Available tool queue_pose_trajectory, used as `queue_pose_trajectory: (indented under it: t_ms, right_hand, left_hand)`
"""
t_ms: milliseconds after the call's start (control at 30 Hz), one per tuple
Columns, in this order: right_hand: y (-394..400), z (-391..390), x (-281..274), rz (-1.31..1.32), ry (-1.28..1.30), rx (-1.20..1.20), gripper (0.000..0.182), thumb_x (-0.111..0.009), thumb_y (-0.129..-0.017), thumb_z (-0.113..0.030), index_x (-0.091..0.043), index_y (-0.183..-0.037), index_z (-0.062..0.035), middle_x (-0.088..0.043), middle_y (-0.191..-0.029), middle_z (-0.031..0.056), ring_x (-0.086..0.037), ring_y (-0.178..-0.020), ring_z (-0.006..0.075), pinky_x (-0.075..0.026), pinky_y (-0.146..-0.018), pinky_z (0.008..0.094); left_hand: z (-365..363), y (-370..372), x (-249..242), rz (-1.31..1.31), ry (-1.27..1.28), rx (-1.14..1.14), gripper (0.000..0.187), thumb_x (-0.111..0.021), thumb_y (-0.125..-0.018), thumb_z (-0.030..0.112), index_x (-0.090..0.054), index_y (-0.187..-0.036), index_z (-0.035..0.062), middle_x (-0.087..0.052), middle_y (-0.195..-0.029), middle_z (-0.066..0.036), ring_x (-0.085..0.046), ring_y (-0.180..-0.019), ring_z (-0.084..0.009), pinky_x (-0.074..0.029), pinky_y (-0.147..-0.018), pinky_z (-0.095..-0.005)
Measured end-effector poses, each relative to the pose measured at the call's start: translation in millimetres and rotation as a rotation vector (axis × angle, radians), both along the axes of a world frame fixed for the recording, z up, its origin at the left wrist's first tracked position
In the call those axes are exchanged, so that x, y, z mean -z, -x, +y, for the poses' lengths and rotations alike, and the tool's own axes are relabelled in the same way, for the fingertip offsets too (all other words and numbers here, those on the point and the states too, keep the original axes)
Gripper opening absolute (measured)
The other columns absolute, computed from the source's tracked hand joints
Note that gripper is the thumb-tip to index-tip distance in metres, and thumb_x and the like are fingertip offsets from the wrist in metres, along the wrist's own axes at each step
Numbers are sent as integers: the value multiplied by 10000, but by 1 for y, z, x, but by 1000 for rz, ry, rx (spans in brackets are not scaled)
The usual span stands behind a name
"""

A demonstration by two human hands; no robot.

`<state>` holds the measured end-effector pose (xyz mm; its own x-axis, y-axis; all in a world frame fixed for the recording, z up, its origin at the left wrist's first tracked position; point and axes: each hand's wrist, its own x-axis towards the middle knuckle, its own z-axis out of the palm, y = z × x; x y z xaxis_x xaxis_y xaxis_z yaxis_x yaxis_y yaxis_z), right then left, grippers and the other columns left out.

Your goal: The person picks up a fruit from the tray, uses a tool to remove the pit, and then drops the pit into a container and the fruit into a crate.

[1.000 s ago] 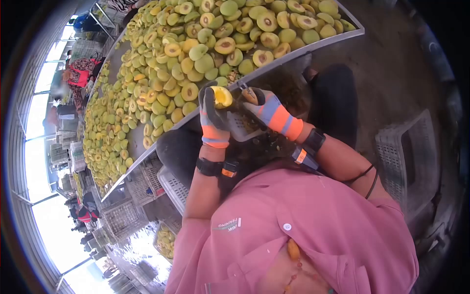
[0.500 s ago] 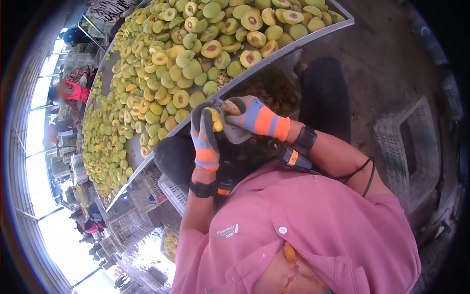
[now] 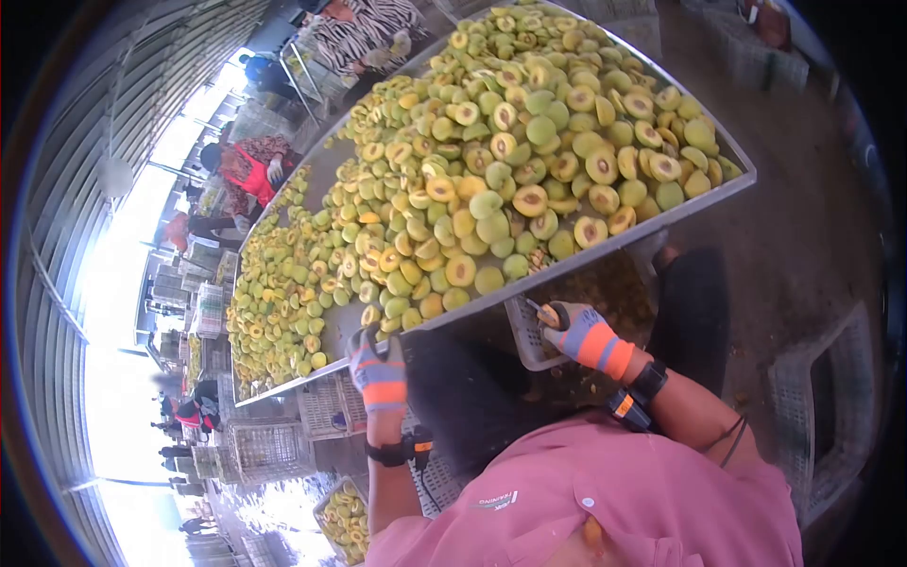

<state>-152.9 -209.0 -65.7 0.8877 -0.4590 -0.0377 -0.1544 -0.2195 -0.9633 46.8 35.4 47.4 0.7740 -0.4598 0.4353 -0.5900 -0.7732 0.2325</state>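
Note:
Halved green-yellow stone fruit point(image 3: 491, 227), some with brown stones showing, lie heaped on a large metal-edged tray table point(image 3: 652, 225). My left hand point(image 3: 377, 370), in a grey and orange glove, is at the near edge of this table, beside the fruit. Its fingers are apart, and I see nothing held between them. Farther right, my right hand point(image 3: 584, 335) in a matching glove is closed on a small hand tool point(image 3: 540, 309) with a thin metal tip, pointing up and left. This hand is above a white plastic crate point(image 3: 531, 348) below the table edge.
Dark scraps point(image 3: 609, 293) lie under the table edge between my knees. A pale crate point(image 3: 822, 406) stands at right, another crate of fruit point(image 3: 342, 515) at lower left. A person in a red apron point(image 3: 248, 175) and one in a striped top point(image 3: 364, 38) are along the far side.
My hands have separated; the left moved to the table edge and no longer shows the yellow fruit piece it held. The right keeps the tool. The view has shifted, showing more of the table.

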Motion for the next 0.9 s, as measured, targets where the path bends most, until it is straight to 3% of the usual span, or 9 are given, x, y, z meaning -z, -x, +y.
queue_pose_trajectory:
  t_ms: [167, 200, 267, 333, 467, 567, 700, 733, 900]
  right_hand:
    - [-1, -6, 4, -119, -71, 103, 264, -644, -786, -198, -641, -1003, -48, -666, -912, 188, -636, -867, 376, -506, -753, 397]
    - [1, -8, 4, -149, -146, 128, 227, -646, -800, -134, -644, -1002, -29, -681, -870, 137, -660, -803, 282, -507, -734, 351]
    - [1, -12, 5, -198, -344, 195, 189, -650, -807, -92, -648, -986, -31, -677, -839, 87, -637, -773, 199, -502, -716, 321]
    - [2, -15, 6, -206, -497, 243, 164, -652, -819, -66, -652, -979, -32, -668, -825, 47, -611, -750, 137, -493, -694, 289]
    - [6, -25, -6, -176, -685, 298, 140, -655, -846, -53, -658, -985, -35, -641, -820, -2, -561, -712, 69, -467, -640, 234]
    - [9, -26, -9, -190, -737, 292, 137, -653, -853, -58, -661, -989, -42, -626, -796, -13, -542, -665, 59, -448, -590, 223]
    - [7, -25, -9, -181, -725, 249, 130, -648, -862, -66, -660, -990, -48, -612, -756, -15, -527, -585, 63, -425, -511, 225]
    - [8, -26, -10, -160, -731, 238, 128, -646, -865, -68, -660, -990, -49, -609, -749, -15, -525, -568, 65, -421, -494, 226]
    - [13, -28, -15, -157, -755, 267, 113, -637, -876, -77, -659, -986, -62, -592, -716, -17, -516, -525, 70, -404, -449, 221]
  left_hand:
    - [-144, -8, 8, 52, -64, 412, 332, -665, -832, 253, -630, -1105, 66, -609, -1138, -164, -565, -1061, -360, -456, -918, -429]
    - [-172, -7, 12, 61, -97, 501, 330, -660, -831, 235, -627, -1115, 70, -616, -1134, -167, -562, -1073, -358, -455, -924, -429]
    - [-225, -3, 22, -41, -129, 748, 368, -615, -851, 291, -609, -1144, 68, -598, -1185, -144, -561, -1077, -341, -456, -915, -416]
    - [-270, -1, 44, -68, -225, 768, 380, -586, -866, 288, -597, -1180, 75, -570, -1241, -158, -528, -1154, -338, -438, -947, -429]
    - [-315, 2, 73, -247, -646, 555, 460, -556, -879, 358, -574, -1256, 96, -453, -1401, -190, -482, -1214, -350, -424, -952, -473]
    - [-313, 8, 83, -83, -581, 468, 477, -560, -874, 376, -568, -1269, 107, -448, -1409, -193, -479, -1213, -353, -427, -948, -469]
    - [-309, 9, 87, -74, -567, 386, 462, -540, -881, 393, -581, -1264, 137, -434, -1423, -195, -474, -1212, -360, -434, -931, -478]
    - [-304, 12, 90, -149, -485, 396, 451, -525, -886, 394, -588, -1250, 135, -465, -1381, -186, -471, -1206, -350, -427, -939, -481]
    - [-296, 14, 80, 42, -540, 406, 434, -524, -885, 399, -596, -1226, 140, -525, -1254, -162, -469, -1190, -338, -429, -944, -466]
